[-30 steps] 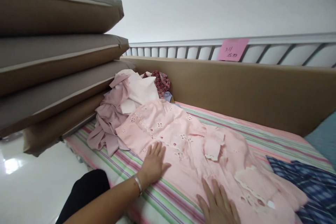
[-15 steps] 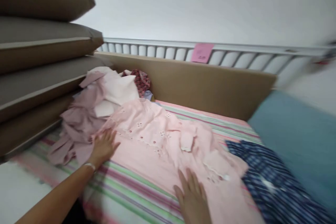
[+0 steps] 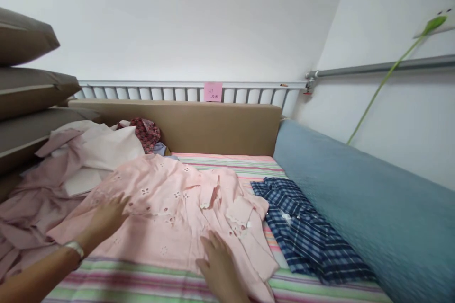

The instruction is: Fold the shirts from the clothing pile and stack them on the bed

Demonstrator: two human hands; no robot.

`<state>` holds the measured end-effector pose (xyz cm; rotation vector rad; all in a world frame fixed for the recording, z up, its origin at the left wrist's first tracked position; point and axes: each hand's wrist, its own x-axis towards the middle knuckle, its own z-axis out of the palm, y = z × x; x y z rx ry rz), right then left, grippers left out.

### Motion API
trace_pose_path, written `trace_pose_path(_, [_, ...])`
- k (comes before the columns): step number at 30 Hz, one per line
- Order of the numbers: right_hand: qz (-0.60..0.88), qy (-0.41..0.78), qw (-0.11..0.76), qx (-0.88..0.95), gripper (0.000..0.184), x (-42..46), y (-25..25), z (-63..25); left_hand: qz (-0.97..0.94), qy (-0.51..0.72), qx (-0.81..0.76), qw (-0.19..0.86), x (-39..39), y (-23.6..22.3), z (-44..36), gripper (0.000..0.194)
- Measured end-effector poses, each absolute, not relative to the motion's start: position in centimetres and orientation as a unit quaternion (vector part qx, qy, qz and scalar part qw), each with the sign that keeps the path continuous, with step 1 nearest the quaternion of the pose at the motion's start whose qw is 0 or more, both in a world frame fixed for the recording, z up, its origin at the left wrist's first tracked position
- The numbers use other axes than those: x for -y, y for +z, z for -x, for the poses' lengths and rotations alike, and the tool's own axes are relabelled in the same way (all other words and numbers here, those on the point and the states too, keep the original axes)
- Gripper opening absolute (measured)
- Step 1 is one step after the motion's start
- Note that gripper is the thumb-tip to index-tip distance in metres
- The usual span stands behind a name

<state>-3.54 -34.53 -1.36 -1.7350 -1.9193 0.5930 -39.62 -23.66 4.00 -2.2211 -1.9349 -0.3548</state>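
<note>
A pale pink garment [image 3: 159,227] with cut-out flower embroidery lies spread over the striped sheet [image 3: 149,289], its sleeves folded in toward the right end. Over its left part is my left hand [image 3: 110,215], fingers stretched out and holding nothing; whether it touches the cloth I cannot tell. Near the front right of the garment, my right hand [image 3: 219,260] lies with fingers extended on or just above the fabric. Beside the garment's right edge sits a dark blue checked piece of clothing [image 3: 305,232], loosely bunched.
At left, dusty pink and white clothes [image 3: 106,147] lie heaped against stacked brown cushions [image 3: 28,90]. A brown padded board [image 3: 220,125] runs along the back below a radiator with a pink note [image 3: 213,92]. A blue padded side [image 3: 355,189] borders the right.
The view has swung to the right, showing more of the blue side and a green stem. My left hand has moved from the garment's left edge inward over it. Both hands remain open.
</note>
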Motion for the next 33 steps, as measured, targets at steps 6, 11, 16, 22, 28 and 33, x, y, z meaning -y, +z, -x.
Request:
trace_pose_path(6, [0.654, 0.344, 0.407, 0.537, 0.036, 32.4, 0.9, 0.0, 0.794, -0.117, 0.595, -0.038, 23.2, 6.1, 22.3, 0.048])
trace_pose_path(11, [0.651, 0.348, 0.406, 0.539, 0.030, 32.3, 0.9, -0.3, 0.803, -0.069, 0.591, 0.033, 21.0, 4.7, 12.2, 0.046])
trace_pose_path(16, [0.674, 0.309, 0.333, 0.583, 0.029, 31.4, 0.0, -0.1, 0.814, -0.020, 0.578, 0.054, 17.2, 6.0, 10.8, 0.025])
trace_pose_path(22, [0.674, 0.320, 0.311, 0.588, 0.026, 30.6, -0.7, -0.3, 0.821, -0.082, 0.554, 0.108, 13.8, 15.8, 18.8, 0.034])
trace_pose_path(28, [0.661, 0.305, 0.302, 0.615, 0.025, 30.8, -0.8, -0.2, 0.832, -0.203, 0.491, 0.159, 16.4, 17.1, 34.0, 0.037])
trace_pose_path(33, [0.655, 0.278, 0.308, 0.631, 0.027, 31.1, -0.8, 0.0, 0.802, -0.159, 0.559, 0.136, 20.5, 9.5, 43.4, 0.032])
